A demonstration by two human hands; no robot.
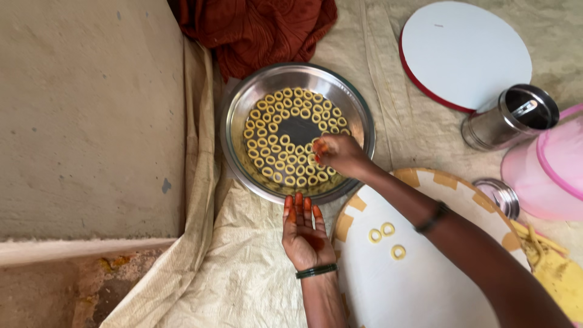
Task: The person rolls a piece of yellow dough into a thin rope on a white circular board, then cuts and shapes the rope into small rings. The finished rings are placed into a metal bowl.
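Observation:
A round steel pan (238,115) lies on a pale cloth and holds several small yellow dough rings (276,130) laid in circles. My right hand (340,155) reaches into the pan's near right side, fingertips pinched on a ring among the others. My left hand (305,234) rests palm up just below the pan's rim, fingers straight and together, holding nothing. Three more dough rings (387,235) lie on a white round board (413,285) with an orange patterned edge, under my right forearm.
A white round board with a red edge (464,51) lies at the top right. A steel canister (509,118), its lid (498,195) and a pink plastic container (549,173) stand at the right. A dark red cloth (255,30) lies behind the pan. Bare floor (85,121) is at left.

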